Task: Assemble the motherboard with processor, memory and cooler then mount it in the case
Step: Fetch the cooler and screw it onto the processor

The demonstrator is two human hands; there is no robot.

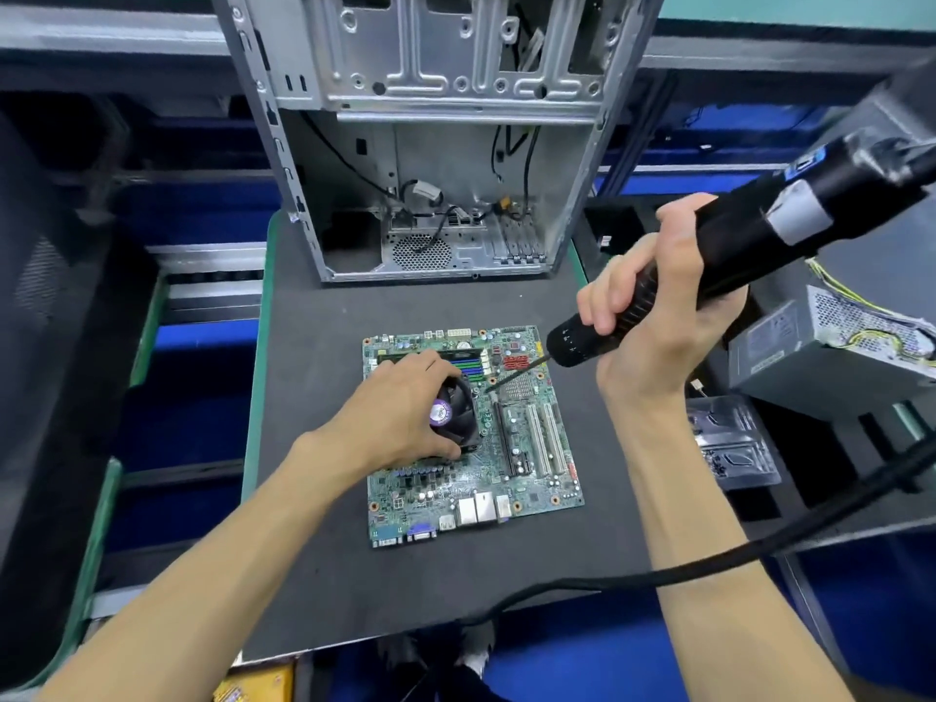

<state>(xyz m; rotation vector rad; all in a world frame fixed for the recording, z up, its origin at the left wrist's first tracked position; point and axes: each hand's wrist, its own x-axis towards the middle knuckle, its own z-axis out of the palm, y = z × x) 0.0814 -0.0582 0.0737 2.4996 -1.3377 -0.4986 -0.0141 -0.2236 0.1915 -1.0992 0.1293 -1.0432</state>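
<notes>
A green motherboard [471,438] lies flat at the middle of the dark bench [314,575], its row of ports toward the person, with the cooler [453,412] seated on it left of centre and a memory stick in the coloured slots just beyond. The left hand [405,412] curls over the cooler from the left and holds it down, fingers wrapped round its far and near edges. The right hand [653,316] grips the black electric screwdriver [709,276], which slants down from upper right to lower left; its thin bit [516,374] ends just beside the cooler's far right corner, apparently at a mounting screw, though the contact is too small to confirm. The tool's long axis points at the cooler, so the fastening appears to turn on keeping the bit lined up over that corner while the left hand steadies the fan. Beyond the board stands the open metal case [430,144], still without it. A power supply [830,342] sits at right, and the screwdriver's cable [658,575] trails across the bench.
</notes>
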